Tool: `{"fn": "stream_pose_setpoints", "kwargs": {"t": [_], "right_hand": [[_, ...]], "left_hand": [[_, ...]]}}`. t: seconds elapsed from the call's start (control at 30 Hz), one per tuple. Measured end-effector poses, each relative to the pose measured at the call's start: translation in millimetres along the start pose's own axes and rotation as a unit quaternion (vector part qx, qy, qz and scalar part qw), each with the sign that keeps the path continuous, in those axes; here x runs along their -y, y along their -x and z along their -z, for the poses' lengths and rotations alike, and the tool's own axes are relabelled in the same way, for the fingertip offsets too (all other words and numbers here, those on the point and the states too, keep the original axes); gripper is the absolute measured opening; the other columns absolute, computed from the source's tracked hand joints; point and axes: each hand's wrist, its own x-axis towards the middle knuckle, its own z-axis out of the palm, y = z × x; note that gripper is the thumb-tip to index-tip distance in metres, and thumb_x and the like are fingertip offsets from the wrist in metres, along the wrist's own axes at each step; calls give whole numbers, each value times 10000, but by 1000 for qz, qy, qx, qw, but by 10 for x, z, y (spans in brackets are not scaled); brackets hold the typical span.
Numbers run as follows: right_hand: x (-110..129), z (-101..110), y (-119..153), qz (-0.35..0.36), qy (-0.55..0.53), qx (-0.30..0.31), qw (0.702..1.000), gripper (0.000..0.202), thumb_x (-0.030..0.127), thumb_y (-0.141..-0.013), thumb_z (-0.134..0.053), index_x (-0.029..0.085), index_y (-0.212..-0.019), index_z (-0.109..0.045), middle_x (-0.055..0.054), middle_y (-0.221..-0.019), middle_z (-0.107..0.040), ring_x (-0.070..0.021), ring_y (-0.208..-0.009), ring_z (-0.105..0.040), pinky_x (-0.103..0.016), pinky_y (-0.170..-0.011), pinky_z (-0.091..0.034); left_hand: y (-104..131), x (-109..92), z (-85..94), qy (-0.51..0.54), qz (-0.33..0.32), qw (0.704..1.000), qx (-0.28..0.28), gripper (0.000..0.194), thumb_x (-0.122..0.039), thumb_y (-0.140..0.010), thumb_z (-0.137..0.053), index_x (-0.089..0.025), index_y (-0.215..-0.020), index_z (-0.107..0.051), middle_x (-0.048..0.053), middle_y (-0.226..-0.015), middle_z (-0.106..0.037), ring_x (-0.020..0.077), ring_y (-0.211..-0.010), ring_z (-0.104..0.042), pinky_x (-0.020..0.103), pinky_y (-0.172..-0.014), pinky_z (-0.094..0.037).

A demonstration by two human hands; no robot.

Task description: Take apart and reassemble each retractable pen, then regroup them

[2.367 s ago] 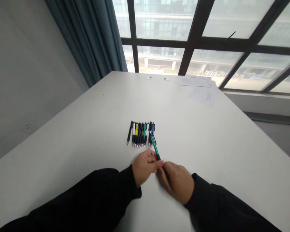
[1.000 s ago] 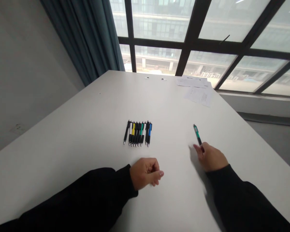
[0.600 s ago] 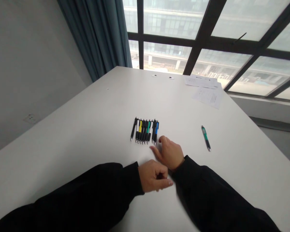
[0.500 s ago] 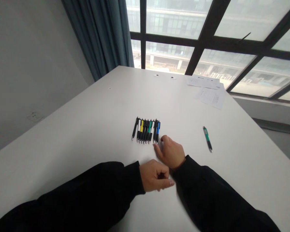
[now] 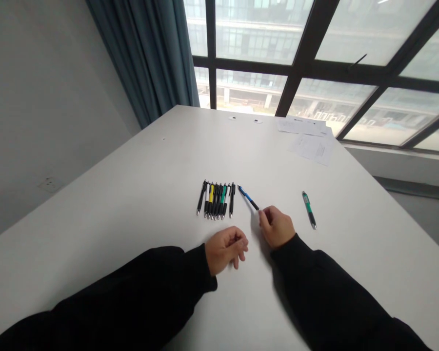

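Note:
My right hand [image 5: 277, 227] pinches the lower end of a blue pen [image 5: 248, 197], which points up and left, apart from the row. Below the row, my left hand [image 5: 226, 249] has loosely curled fingers, some apart, and holds nothing. Several pens lie side by side: a black pen [image 5: 201, 197] at the left end, then a white one, a yellow pen [image 5: 210, 193], more black ones, a green pen [image 5: 223, 195], and a black pen [image 5: 231, 200] at the right end. Another green pen [image 5: 309, 209] lies alone to the right of my right hand.
The white table [image 5: 139, 195] reaches back to a window. Papers [image 5: 310, 141] lie at its far right corner. Two small round fittings [image 5: 258, 121] sit near the far edge. A blue curtain [image 5: 161, 58] hangs at the back left.
My right hand has taken hold of the blue pen and drawn it right, out of the row, tilting it. My left hand has moved slightly up and its fingers have loosened.

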Motion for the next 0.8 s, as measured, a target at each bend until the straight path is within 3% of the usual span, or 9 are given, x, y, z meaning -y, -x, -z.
{"fn": "stream_pose_setpoints", "kwargs": {"t": [0.07,0.13,0.2,0.27,0.4,0.7,0.8], "right_hand": [[-136,110,88,-57,-171,40,983,320,471,-895,-486,194,-741,-534,-25,-594,-639,-137,-439,-556,-258,-444,-439],[-256,229,218,-89,-326,66,939,363,538,-831,-585,190,-743,-527,-12,-590,-620,-125,-411,-535,-241,-369,-425],[-343,348,362,-106,-400,88,906,373,527,-774,-674,175,-749,-552,-13,-595,-622,-119,-424,-544,-224,-348,-433],[-390,453,478,-117,-422,116,892,356,491,-763,-709,163,-736,-573,-14,-588,-623,-105,-412,-534,-207,-333,-430],[-397,559,568,-126,-422,154,885,330,450,-778,-713,152,-708,-588,-13,-562,-608,-95,-397,-528,-189,-324,-431],[-366,538,541,-140,-428,144,881,340,452,-735,-750,159,-737,-579,-14,-583,-617,-105,-421,-553,-186,-321,-429],[-364,550,540,-136,-434,136,880,320,430,-731,-761,164,-737,-583,-10,-585,-621,-109,-428,-561,-193,-331,-439]], "left_hand": [[-59,-27,39,42,-5,997,-62,419,-529,-783,-647,-135,-869,-535,6,-710,-587,73,-446,-521,189,-377,-394],[-100,-65,78,74,-3,990,-120,435,-489,-750,-697,-134,-945,-538,11,-765,-578,94,-513,-560,199,-387,-430],[-119,-94,112,100,-1,984,-148,445,-453,-744,-718,-142,-989,-515,11,-781,-587,96,-524,-566,209,-410,-456],[-125,-104,140,113,-9,981,-156,436,-444,-746,-722,-154,-983,-498,3,-769,-594,96,-529,-570,209,-422,-467],[-109,-92,173,76,-23,989,-121,357,-432,-761,-715,-138,-842,-530,10,-715,-609,96,-543,-575,196,-438,-473],[-86,-122,201,27,-29,992,-119,421,-538,-799,-638,-127,-781,-551,12,-660,-593,89,-488,-565,186,-397,-458],[-92,-121,213,8,-24,993,-117,384,-500,-803,-652,-139,-773,-525,1,-633,-595,90,-461,-557,188,-381,-449]]}}
